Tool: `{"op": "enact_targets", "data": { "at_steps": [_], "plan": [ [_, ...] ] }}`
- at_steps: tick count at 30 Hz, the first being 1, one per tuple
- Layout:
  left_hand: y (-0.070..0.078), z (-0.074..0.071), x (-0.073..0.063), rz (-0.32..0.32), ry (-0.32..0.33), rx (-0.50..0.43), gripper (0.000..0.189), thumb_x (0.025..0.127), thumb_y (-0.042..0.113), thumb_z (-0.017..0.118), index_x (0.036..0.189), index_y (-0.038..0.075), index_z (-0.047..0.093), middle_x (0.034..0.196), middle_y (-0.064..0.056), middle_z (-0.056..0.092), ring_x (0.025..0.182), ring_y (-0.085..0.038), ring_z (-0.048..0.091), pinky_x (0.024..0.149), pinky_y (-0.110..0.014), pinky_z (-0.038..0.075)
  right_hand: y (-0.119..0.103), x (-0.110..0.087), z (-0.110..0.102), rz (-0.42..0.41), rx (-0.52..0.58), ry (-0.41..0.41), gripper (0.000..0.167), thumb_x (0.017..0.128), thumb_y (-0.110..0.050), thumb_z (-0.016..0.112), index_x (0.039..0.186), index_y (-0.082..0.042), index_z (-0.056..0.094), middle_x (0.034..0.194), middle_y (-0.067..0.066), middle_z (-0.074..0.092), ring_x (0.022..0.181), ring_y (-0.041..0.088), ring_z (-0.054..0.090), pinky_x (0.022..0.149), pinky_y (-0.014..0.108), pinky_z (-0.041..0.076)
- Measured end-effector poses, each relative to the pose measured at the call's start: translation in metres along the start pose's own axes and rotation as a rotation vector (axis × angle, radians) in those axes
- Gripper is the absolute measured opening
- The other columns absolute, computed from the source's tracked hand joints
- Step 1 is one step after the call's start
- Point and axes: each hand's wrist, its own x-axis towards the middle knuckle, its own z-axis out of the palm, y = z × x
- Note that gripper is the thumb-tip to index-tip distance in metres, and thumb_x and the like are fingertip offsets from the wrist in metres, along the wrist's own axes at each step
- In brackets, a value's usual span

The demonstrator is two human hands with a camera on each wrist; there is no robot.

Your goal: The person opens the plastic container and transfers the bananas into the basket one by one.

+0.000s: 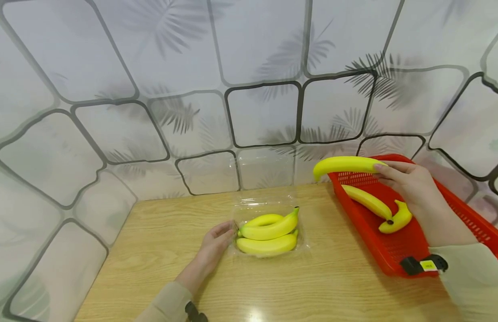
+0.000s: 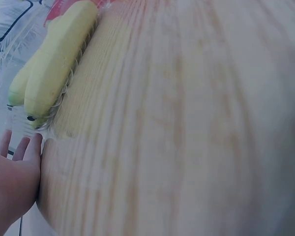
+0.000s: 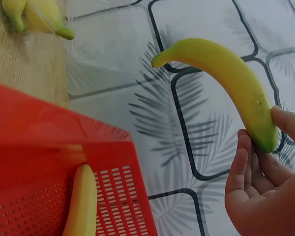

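My right hand [image 1: 414, 185] pinches one end of a yellow banana [image 1: 345, 165] between thumb and fingers, holding it above the far left corner of the red basket [image 1: 363, 241]. In the right wrist view that banana [image 3: 226, 73] curves away from the fingertips, its greenish end in the grip. Several bananas [image 1: 267, 244] lie together in a clear plastic clamshell box [image 1: 249, 202], whose lid stands raised at the back. With fingers fairly straight, my left hand [image 1: 213, 248] touches the left side of the box. The box's edge partly hides those fingertips in the head view.
Inside the basket lie a long banana [image 1: 367, 201] and a shorter-looking one [image 1: 398, 219], partly behind my right hand. Box and basket stand on a wood-grain table [image 1: 152, 250]. A patterned wall covering [image 1: 261, 116] rises directly behind and on both sides.
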Motion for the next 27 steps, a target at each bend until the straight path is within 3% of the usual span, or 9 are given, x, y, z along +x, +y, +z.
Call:
{"op": "enact_targets", "data": {
  "at_steps": [7, 13, 27],
  "plan": [
    [-0.001, -0.001, 0.0, 0.001, -0.006, 0.007, 0.056, 0.106, 0.011, 0.059, 0.155, -0.009, 0.041, 0.165, -0.028, 0.04, 0.155, -0.044, 0.037, 0.132, -0.052, 0.03, 0.003, 0.004, -0.017, 0.039, 0.097, 0.059, 0.008, 0.089, -0.031, 0.086, 0.087, -0.032, 0.078, 0.086, -0.017, 0.073, 0.078, 0.0, 0.072, 0.066, 0.012, 0.062],
    [0.0, 0.0, 0.001, 0.003, -0.011, 0.007, 0.057, 0.106, 0.011, 0.059, 0.155, -0.009, 0.04, 0.166, -0.028, 0.038, 0.157, -0.044, 0.035, 0.132, -0.052, 0.029, 0.009, 0.008, -0.034, 0.052, 0.102, 0.115, 0.016, 0.082, -0.036, 0.091, 0.087, -0.032, 0.076, 0.087, -0.019, 0.071, 0.077, 0.0, 0.073, 0.065, 0.013, 0.062],
    [0.002, 0.001, 0.0, 0.011, -0.015, 0.02, 0.057, 0.106, 0.012, 0.058, 0.155, -0.009, 0.039, 0.165, -0.03, 0.038, 0.156, -0.045, 0.035, 0.132, -0.052, 0.029, 0.024, 0.009, -0.06, 0.08, 0.263, 0.188, 0.012, 0.089, -0.021, 0.086, 0.081, -0.027, 0.081, 0.082, -0.015, 0.072, 0.075, 0.002, 0.072, 0.064, 0.014, 0.062]
  ]
}}
